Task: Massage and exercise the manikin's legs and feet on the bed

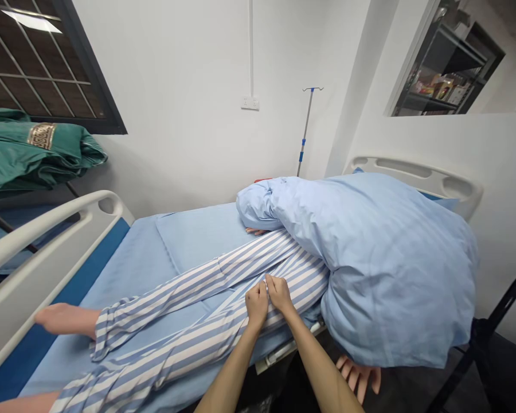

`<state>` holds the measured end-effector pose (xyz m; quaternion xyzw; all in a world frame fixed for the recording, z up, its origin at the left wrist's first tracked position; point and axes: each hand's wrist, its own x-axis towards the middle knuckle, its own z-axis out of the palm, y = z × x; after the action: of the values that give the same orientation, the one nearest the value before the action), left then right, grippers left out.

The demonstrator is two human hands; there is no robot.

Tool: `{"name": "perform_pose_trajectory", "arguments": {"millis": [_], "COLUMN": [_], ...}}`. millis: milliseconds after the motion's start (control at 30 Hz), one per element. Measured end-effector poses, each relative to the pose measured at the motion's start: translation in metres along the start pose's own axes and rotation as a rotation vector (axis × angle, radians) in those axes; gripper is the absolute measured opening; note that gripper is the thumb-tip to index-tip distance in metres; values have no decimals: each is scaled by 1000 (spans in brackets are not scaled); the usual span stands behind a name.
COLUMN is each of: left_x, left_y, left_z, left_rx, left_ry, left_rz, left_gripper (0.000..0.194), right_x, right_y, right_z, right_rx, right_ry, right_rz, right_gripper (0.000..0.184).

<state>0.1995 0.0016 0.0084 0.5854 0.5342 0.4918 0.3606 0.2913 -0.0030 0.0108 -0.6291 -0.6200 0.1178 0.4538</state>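
So left hand (257,305) and right hand (279,293) sit side by side, clamped on striped pajama trousers (189,350), pinching the cloth up to hold it.

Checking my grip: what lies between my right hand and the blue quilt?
In the head view, striped pajama trousers lie between your right hand and the blue quilt.
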Motion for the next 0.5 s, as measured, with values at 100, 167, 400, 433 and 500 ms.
{"name": "perform_pose_trajectory", "arguments": {"millis": [100,167,400,433,500], "left_x": [6,10,8,7,7], "left_y": [7,15,21,20,20], "left_z": [6,12,24,24,22], "left_rx": [-130,-214,101,156,234], "left_ry": [17,18,-42,-56,-79], "left_rz": [-90,-136,-14,0,11], "left_gripper": [43,44,42,42,42], "right_x": [0,1,4,4,7], "right_y": [5,6,5,5,3], "right_z": [2,0,-1,-2,-6], "right_rx": [150,255,352,327,239], "right_ry": [51,69,162,163,124], "right_rz": [38,72,138,136,106], "right_gripper": [57,58,59,59,57]}}
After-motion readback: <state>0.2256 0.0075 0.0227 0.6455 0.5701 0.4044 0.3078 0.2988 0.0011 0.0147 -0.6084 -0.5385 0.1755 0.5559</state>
